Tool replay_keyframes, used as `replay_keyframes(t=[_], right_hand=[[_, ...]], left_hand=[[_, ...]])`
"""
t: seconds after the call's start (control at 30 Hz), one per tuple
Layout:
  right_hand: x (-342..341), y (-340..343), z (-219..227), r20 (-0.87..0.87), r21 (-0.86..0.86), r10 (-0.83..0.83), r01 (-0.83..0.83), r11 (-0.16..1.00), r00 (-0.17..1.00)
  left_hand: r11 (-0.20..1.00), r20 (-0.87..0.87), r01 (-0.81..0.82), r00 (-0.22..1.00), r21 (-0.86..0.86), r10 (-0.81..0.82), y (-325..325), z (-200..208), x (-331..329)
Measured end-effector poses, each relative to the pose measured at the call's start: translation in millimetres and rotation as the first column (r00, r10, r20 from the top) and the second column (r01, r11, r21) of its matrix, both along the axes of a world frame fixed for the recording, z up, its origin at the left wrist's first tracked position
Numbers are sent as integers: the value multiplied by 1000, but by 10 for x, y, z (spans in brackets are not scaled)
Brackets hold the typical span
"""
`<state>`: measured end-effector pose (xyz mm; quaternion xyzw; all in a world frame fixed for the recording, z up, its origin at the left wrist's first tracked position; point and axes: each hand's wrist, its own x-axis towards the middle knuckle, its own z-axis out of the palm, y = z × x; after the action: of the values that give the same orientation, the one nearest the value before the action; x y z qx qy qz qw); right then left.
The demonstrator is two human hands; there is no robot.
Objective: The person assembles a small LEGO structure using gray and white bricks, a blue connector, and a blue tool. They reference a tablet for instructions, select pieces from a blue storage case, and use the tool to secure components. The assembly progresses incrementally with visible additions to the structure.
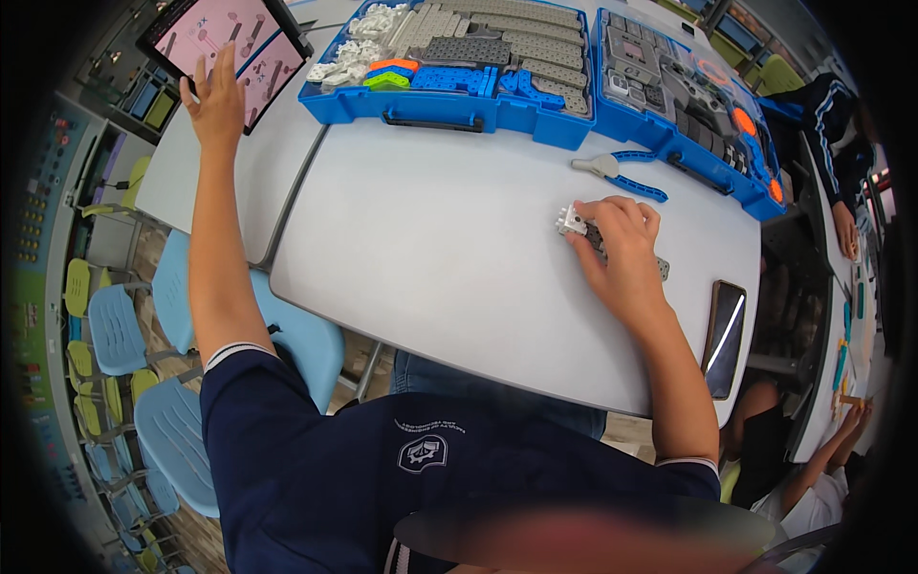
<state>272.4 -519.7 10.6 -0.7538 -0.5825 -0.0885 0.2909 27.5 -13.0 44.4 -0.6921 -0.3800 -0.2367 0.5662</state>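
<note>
Right hand [622,251] curls its fingers [612,212] over the small grey-and-white assembly [574,222] on the desk [449,258], apparently gripping it; its long axis runs down-right beneath the palm. Left hand [215,100] lies spread, empty, on the tablet [229,43], well apart.

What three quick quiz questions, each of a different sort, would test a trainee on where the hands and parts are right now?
1. True or false: the left hand touches the black tablet with the pink screen.
2. Which thing lies nearest the right hand?
A. the dark smartphone
B. the small grey-and-white plastic assembly
C. the blue-handled grey pliers-like tool
3. Fill in: the open blue plastic parts case sits at the white table's ____ edge.

Key: 1 true; 2 B; 3 far.
</note>
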Motion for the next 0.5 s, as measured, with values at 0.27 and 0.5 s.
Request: replay_keyframes(t=[0.27, 0.5], right_hand=[[-28, 4, 5, -9, -3, 2, -2, 1000, 1000], [-67, 3, 5, -2, -11, 24, -24, 1000, 1000]], left_hand=[[497, 133, 842, 528, -209, -839, -1079, -112, 905], [126, 559, 909, 349, -397, -752, -1196, 122, 1366]])
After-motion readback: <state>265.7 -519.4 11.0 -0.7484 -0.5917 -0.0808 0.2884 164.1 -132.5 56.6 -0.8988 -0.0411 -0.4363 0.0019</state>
